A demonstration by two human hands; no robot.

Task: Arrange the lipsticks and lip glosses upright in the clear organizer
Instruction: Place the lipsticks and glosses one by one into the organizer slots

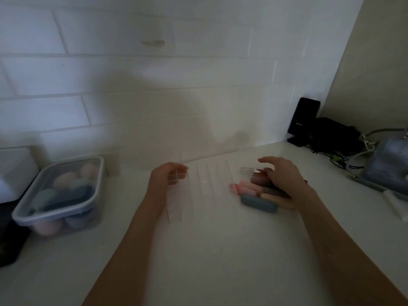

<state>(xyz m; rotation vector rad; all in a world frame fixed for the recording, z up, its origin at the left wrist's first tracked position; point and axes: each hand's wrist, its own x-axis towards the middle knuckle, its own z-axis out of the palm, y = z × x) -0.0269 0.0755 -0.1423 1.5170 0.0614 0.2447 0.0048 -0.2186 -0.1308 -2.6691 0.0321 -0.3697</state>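
A white counter (220, 250) runs up to a tiled wall (132, 74) along its back edge. Toward the left edge sits a lidded plastic tub (59, 195) filled with soft rounded sponges. In the back right corner a black phone-like slab (303, 120) leans at the wall beside a tangle of dark cables (331, 138), with a grey bag (388, 162) at the right edge. The clear organizer (203, 186) stands near the middle of the counter, close to the back edge; its dividers show only as faint lines, and its slots hold nothing that can be made out. The left hand (164, 180) curls round the organizer's left end, fingers seen through the clear wall. Just to the organizer's right a loose pile of lipsticks and lip glosses (256, 193) lies flat on the counter: pink, mauve, beige and grey-blue tubes, one with a clear cap. The right hand (282, 180) rests over that pile, fingers loosely spread, thumb under the tubes; whether it grips any cannot be told
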